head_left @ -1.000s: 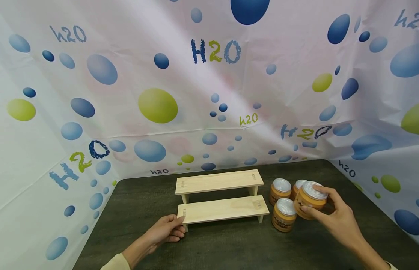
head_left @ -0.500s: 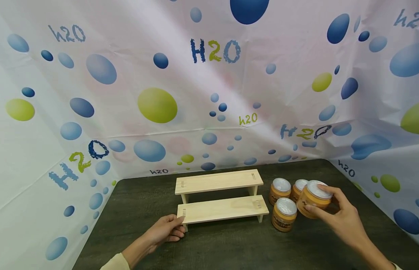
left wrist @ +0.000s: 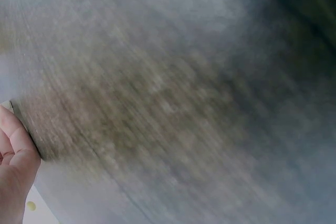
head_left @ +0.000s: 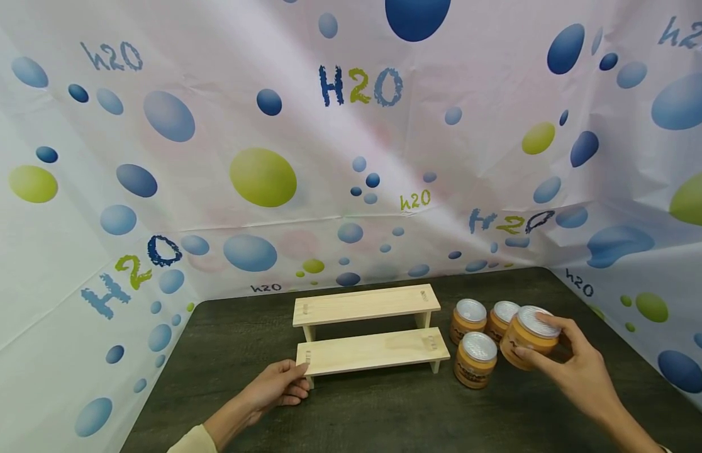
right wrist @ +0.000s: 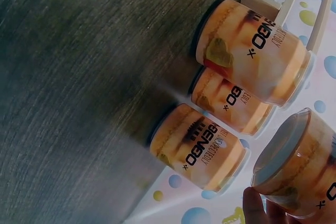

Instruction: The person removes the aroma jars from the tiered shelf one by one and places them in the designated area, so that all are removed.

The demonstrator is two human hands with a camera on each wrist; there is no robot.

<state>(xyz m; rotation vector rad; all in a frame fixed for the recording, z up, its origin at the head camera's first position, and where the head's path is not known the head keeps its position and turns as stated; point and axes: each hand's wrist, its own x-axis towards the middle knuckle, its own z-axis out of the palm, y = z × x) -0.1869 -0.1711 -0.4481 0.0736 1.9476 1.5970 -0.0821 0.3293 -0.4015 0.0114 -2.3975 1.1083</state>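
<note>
In the head view, a two-step light wood stand (head_left: 373,352) stands on a dark table. My left hand (head_left: 277,384) grips the left end of its lower step, thumb on top and fingers curled below. My right hand (head_left: 577,371) holds an orange jar (head_left: 523,343) with a silver lid, forefinger on the lid and thumb on the side. The right wrist view shows this held jar (right wrist: 302,163) raised and tilted, its base visible. Beside the stand are a front jar (head_left: 474,365), a back left jar (head_left: 467,328) and a partly hidden back right jar (head_left: 497,326), all upright.
A white curtain (head_left: 328,157) printed with blue and green drops encloses the table at the back and both sides. The dark tabletop (head_left: 362,415) extends in front of the stand. The left wrist view shows mostly blurred table surface (left wrist: 147,103).
My right hand has drawn the held jar slightly to the right, away from the other jars, uncovering more of the back right one. My left hand stays on the stand.
</note>
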